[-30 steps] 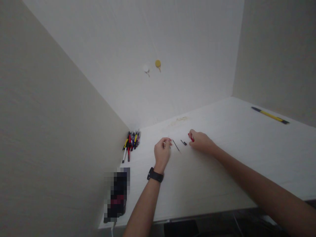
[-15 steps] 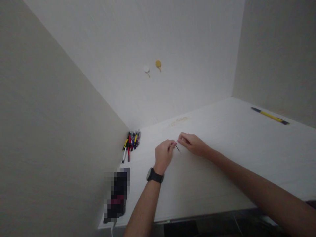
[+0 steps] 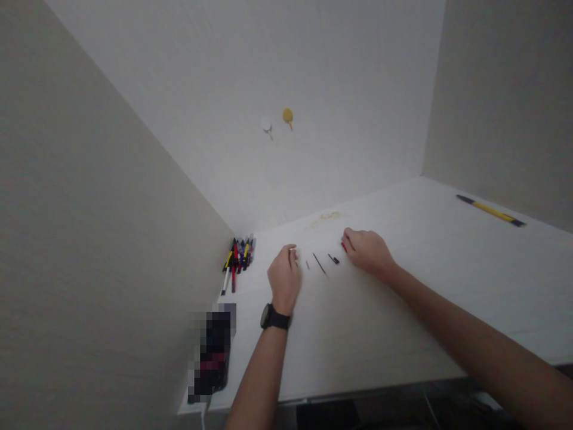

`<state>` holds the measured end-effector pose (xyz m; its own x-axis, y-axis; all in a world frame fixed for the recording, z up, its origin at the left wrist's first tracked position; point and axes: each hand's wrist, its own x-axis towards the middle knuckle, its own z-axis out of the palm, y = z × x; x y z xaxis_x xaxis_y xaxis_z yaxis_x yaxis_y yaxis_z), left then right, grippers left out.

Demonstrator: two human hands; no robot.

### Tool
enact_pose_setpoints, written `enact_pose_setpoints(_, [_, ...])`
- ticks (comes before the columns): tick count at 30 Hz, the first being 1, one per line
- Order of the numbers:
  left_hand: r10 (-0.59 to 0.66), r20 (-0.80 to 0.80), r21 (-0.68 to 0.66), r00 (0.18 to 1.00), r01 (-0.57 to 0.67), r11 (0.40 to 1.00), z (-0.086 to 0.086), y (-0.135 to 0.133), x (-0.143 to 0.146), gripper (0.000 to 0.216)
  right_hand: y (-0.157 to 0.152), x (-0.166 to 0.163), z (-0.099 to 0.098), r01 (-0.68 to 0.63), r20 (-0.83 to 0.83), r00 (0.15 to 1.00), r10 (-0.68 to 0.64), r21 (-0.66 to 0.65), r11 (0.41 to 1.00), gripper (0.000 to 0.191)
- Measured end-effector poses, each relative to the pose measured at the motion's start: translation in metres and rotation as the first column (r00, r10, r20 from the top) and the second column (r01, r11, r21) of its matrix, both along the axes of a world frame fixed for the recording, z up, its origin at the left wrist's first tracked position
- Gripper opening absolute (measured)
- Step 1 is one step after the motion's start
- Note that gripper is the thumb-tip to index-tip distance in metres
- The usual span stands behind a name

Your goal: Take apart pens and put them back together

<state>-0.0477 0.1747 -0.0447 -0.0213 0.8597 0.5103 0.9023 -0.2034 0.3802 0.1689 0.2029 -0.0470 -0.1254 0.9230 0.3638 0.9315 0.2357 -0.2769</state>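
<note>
Left hand (image 3: 283, 273): fingers curled shut (contents too small to tell), rested on the desk (image 3: 403, 310).
Right hand (image 3: 367, 251): closed on a red piece (image 3: 344, 245).
Between the hands: thin black rod (image 3: 319, 263) and small black piece (image 3: 333, 259) lay.
Left of left hand: pen bundle (image 3: 237, 258) lay.

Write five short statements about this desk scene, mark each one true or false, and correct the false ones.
1. The left hand has a black wristwatch on its wrist. True.
2. A thin dark refill lies on the white desk between the two hands. True.
3. The right hand holds a yellow pen. False: it grips a small red part; the yellow pen lies apart, near the right wall.
4. The bundle of pens stands upright in a cup. False: it lies flat on the desk in the left corner.
5. A small black piece lies beside the refill. True.
</note>
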Motion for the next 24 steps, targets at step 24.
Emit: enact_pose_setpoints(24, [0.218, -0.371, -0.218, 0.903, -0.312, 0.925, -0.01, 0.003, -0.028, 0.017, 0.002, 0.016, -0.008, 0.108, 0.195, 0.978, -0.068, -0.207, 0.972, 0.024])
